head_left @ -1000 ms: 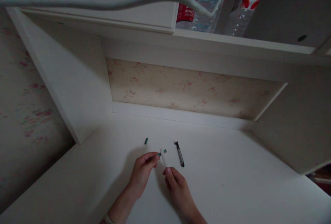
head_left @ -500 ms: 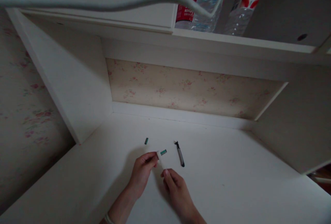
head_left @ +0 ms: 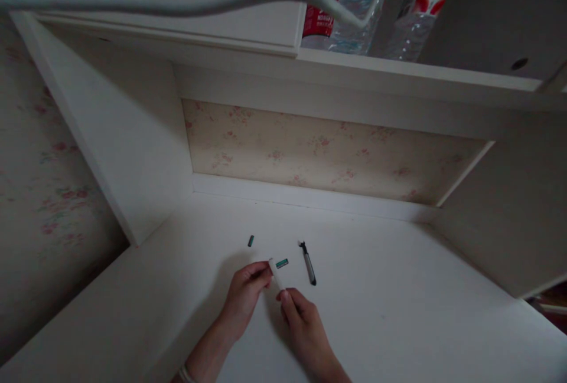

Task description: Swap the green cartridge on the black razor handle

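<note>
My left hand (head_left: 248,288) pinches the upper end of a thin white plastic strip (head_left: 276,275). My right hand (head_left: 301,318) has its thumb and fingers closed on the lower end. Right beside the strip's top is a green-and-black razor blade cartridge (head_left: 282,263); I cannot tell whether it is joined to the strip. A second razor blade cartridge (head_left: 251,241) lies on the white tabletop (head_left: 381,277), beyond my left hand. To the right of the strip lies a grey-and-black razor handle (head_left: 309,264), its neck pointing away from me.
A raised shelf with plastic bottles (head_left: 354,5) hangs above the table. In front of it crosses a pale bent rod (head_left: 177,4). White side panels (head_left: 119,135) and a back panel of flowered wallpaper (head_left: 319,144) enclose the tabletop.
The cartridge by the white strip has shifted slightly right and toward me, with the strip's upper end. Both hands keep their grip. The other cartridge and the razor handle lie unmoved.
</note>
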A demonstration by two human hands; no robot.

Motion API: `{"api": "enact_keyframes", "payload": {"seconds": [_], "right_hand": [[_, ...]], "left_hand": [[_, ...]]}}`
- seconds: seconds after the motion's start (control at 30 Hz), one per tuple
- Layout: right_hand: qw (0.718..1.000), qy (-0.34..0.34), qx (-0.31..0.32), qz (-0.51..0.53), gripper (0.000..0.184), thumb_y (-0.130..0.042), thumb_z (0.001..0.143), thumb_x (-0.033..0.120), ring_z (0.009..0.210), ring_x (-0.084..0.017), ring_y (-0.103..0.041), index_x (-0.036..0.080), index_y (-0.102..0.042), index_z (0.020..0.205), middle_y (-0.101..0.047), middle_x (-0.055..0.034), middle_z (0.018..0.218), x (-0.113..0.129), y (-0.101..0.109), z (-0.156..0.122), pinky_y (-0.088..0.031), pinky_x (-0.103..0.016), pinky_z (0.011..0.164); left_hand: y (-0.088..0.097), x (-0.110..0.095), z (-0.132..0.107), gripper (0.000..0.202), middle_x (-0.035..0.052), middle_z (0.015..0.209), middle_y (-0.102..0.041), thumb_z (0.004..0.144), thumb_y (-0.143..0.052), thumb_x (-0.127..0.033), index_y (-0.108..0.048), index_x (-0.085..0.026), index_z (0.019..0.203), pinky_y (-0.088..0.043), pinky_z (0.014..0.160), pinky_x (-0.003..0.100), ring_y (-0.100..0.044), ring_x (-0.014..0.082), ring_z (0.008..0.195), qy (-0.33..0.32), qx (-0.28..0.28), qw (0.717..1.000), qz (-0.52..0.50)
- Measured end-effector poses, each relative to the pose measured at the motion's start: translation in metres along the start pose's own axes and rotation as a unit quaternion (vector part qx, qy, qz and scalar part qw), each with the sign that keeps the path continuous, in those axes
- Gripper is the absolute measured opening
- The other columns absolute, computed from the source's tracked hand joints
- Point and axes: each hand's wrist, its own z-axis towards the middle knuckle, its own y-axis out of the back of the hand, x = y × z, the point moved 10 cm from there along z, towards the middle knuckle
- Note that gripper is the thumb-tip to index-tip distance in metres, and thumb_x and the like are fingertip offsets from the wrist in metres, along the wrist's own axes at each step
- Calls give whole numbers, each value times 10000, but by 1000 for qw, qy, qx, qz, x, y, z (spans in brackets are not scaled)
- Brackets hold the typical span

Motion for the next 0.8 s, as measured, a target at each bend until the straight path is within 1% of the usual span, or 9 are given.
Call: {"api": "enact_keyframes", "payload": {"seconds": [0.1,0.2,0.27,0.43,0.6,0.63,0.77,0.8], "right_hand": [[1000,1,-13,-12,434,-413,891,537,532,-121,-370,164,-600,769,-440,24,578,2,6,2,-278,-228,480],[999,-4,-38,-11,421,-409,896,528,537,-120,-375,170,-588,767,-439,25,589,0,13,2,-280,-223,480],[999,-6,-43,-7,411,-408,901,516,541,-117,-372,169,-583,766,-430,27,592,-1,13,2,-280,-220,485],[1000,1,2,-1,403,-418,901,506,546,-118,-369,166,-582,758,-404,33,576,-1,1,1,-286,-221,501],[998,-7,-56,15,386,-412,905,501,539,-114,-350,170,-571,785,-385,38,583,-5,16,2,-275,-219,490],[998,-8,-53,15,387,-408,906,502,536,-114,-348,171,-570,788,-383,40,581,-6,16,2,-274,-218,488],[1000,0,6,-1,399,-410,905,504,530,-114,-356,167,-582,779,-397,40,573,-4,1,3,-280,-218,487],[1000,2,8,-6,401,-410,905,503,532,-114,-359,165,-586,779,-402,39,574,-4,0,3,-281,-218,487]], "left_hand": [[-1,1,-1,266,23,653,-596,666,-721,-332,-726,-131,839,-371,595,234,-468,125,625,14,-1,1000,-18],[1,3,-1,291,36,683,-621,629,-752,-322,-725,-128,844,-394,622,240,-485,123,637,35,-20,998,-58],[1,4,-2,295,35,689,-621,620,-760,-318,-723,-128,843,-399,632,238,-484,116,639,45,-25,995,-80],[-7,0,-2,198,15,655,-581,664,-732,-287,-714,-119,768,-379,602,221,-446,97,616,35,18,995,-87],[1,5,0,290,26,680,-612,616,-770,-294,-720,-128,848,-397,641,232,-479,109,640,51,-19,993,-104],[1,6,0,289,27,677,-612,616,-770,-296,-720,-127,845,-396,637,232,-479,109,638,51,-17,993,-103],[-4,5,0,219,30,693,-613,663,-735,-288,-717,-122,804,-377,607,225,-460,102,626,39,14,996,-83],[-4,5,0,214,30,700,-615,666,-732,-286,-717,-122,803,-375,605,225,-460,102,627,38,15,996,-80]]}}
